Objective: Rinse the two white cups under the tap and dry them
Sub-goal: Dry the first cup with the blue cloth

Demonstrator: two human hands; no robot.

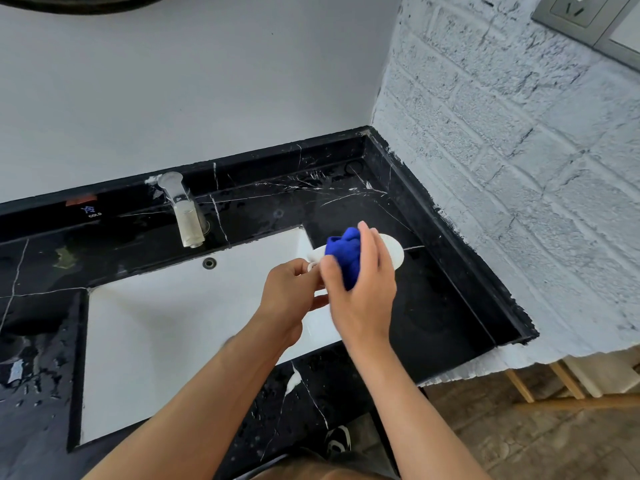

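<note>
Black counter (433, 306); left hand (291, 299) grips cup (317, 252), right hand (360, 285) grips cloth (346, 252).

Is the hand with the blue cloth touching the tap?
Apart. The head view shows the right hand gripping the blue cloth over the sink's right edge, with bare black countertop between it and the tap.

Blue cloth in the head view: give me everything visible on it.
The blue cloth is a saturated royal blue, soft and fabric-like, bunched into a crumpled wad rather than spread flat. The right hand grips it, fingers curled over its top and thumb along its left side, so only part shows. It is held above the sink's right edge, pressed against a white cup that the left hand holds. A second white piece shows just behind it. Whether the cloth is wet cannot be told.
</note>
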